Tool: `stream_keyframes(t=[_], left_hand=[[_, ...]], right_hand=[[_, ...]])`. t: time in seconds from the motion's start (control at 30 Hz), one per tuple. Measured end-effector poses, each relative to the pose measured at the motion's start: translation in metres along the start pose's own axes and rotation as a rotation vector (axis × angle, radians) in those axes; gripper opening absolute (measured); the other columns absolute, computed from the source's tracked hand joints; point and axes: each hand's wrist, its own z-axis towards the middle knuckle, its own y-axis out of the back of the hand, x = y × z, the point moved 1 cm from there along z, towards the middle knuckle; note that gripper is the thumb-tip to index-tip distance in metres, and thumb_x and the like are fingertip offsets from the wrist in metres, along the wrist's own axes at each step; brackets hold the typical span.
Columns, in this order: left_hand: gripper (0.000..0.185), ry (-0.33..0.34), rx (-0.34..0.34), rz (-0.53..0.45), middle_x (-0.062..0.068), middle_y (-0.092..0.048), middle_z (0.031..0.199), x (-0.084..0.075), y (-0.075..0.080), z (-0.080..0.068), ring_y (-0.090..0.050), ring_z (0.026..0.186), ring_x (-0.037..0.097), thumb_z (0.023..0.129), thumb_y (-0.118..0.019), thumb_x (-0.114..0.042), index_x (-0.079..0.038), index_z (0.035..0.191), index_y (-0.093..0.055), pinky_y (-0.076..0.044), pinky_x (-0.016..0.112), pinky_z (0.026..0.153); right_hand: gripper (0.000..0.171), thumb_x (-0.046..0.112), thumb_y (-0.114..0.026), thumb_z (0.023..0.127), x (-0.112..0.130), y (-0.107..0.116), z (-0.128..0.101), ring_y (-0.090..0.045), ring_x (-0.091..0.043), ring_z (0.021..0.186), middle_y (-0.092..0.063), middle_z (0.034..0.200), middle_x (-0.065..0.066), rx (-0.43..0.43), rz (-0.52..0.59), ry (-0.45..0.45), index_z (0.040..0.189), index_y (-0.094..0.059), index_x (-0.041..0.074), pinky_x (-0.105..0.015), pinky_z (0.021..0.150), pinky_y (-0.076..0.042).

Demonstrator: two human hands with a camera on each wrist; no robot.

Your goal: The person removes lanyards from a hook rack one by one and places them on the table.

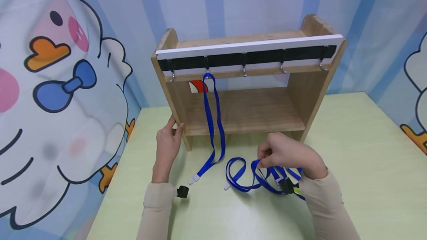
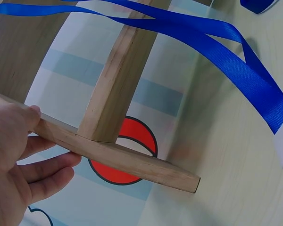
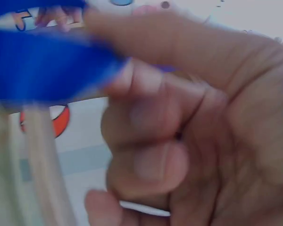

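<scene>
A small wooden shelf rack [image 1: 247, 110] is stood on a pale green table [image 1: 360, 166], against a backdrop printed with cartoon ducks [image 1: 60, 95]. A black-and-white hook rail [image 1: 248, 57] is fixed along the top front of the rack, and five metal hooks are carried on it. One blue lanyard [image 1: 213, 129] is hung from the second hook from the left; its doubled strap is draped down past the lower shelf to the tabletop, where its white clip end [image 1: 194, 179] is laid.

The left side panel of the rack is gripped at its lower front edge by the left hand [image 1: 168, 147], thumb on one face and fingers curled round the other (seen plainly in the left wrist view [image 2: 19, 160]).

A second blue lanyard [image 1: 247, 175] is laid in loose loops on the table just in front of the rack. Its strap is pinched between thumb and fingertips of the right hand [image 1: 287, 155], with the other fingers curled in; in the right wrist view the strap [image 3: 47, 70] is seen blurred across the fingers [image 3: 146, 122]. More blue strap is bunched under that wrist, beside a black clip [image 1: 287, 186].
</scene>
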Motion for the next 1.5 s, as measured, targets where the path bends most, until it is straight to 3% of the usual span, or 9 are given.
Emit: stream_keyframes(t=[0.2, 0.37, 0.57, 0.8, 1.0, 1.5], left_hand=[[0.043, 0.003, 0.001, -0.011, 0.020, -0.066, 0.129, 0.000, 0.002, 0.000, -0.074, 0.083, 0.035, 0.104, -0.059, -0.016, -0.005, 0.145, -0.053, -0.062, 0.047, 0.070], [0.044, 0.002, 0.003, -0.008, 0.020, -0.066, 0.128, 0.001, 0.001, -0.001, -0.074, 0.082, 0.034, 0.104, -0.059, -0.016, -0.005, 0.146, -0.052, -0.061, 0.046, 0.069], [0.043, -0.015, -0.001, -0.010, 0.019, -0.066, 0.130, 0.001, 0.000, 0.000, -0.075, 0.083, 0.033, 0.104, -0.059, -0.017, -0.005, 0.145, -0.052, -0.061, 0.046, 0.070], [0.045, -0.001, 0.007, -0.015, 0.020, -0.066, 0.129, 0.001, 0.000, 0.000, -0.075, 0.084, 0.034, 0.104, -0.059, -0.016, -0.005, 0.147, -0.051, -0.062, 0.045, 0.070], [0.044, -0.008, 0.002, -0.006, 0.021, -0.067, 0.125, 0.001, 0.000, 0.001, -0.074, 0.084, 0.034, 0.104, -0.059, -0.016, -0.007, 0.146, -0.052, -0.062, 0.046, 0.070], [0.043, 0.033, 0.020, 0.004, 0.021, -0.067, 0.126, -0.001, 0.002, 0.001, -0.074, 0.087, 0.033, 0.104, -0.060, -0.018, -0.006, 0.145, -0.053, -0.061, 0.046, 0.073]], right_hand=[[0.022, 0.004, -0.077, 0.086, -0.018, -0.014, 0.027, -0.044, -0.007, 0.056, -0.053, 0.064, 0.009, -0.041, -0.073, -0.053, 0.068, -0.067, 0.011, -0.023, 0.054, -0.038], [0.023, 0.000, -0.072, 0.085, -0.025, -0.026, 0.042, -0.044, -0.007, 0.057, -0.053, 0.064, 0.009, -0.075, -0.092, -0.041, 0.067, -0.066, 0.012, -0.023, 0.055, -0.038], [0.018, -0.001, -0.069, 0.086, -0.023, -0.036, 0.051, -0.046, -0.008, 0.058, -0.055, 0.066, 0.008, -0.118, -0.023, -0.009, 0.072, -0.070, 0.010, -0.024, 0.055, -0.040], [0.015, -0.005, -0.064, 0.086, -0.022, -0.046, 0.058, -0.054, -0.010, 0.062, -0.069, 0.075, 0.000, -0.210, 0.067, -0.042, 0.096, -0.076, -0.001, -0.025, 0.056, -0.046], [0.015, -0.005, -0.064, 0.085, -0.028, -0.054, 0.067, -0.064, -0.011, 0.068, -0.072, 0.079, -0.002, -0.247, 0.090, -0.063, 0.096, -0.075, -0.004, -0.027, 0.061, -0.054], [0.009, -0.002, -0.070, 0.088, -0.057, -0.058, 0.075, -0.065, -0.020, 0.080, -0.072, 0.090, -0.009, -0.329, -0.110, -0.133, 0.094, -0.076, -0.002, -0.036, 0.072, -0.057]])
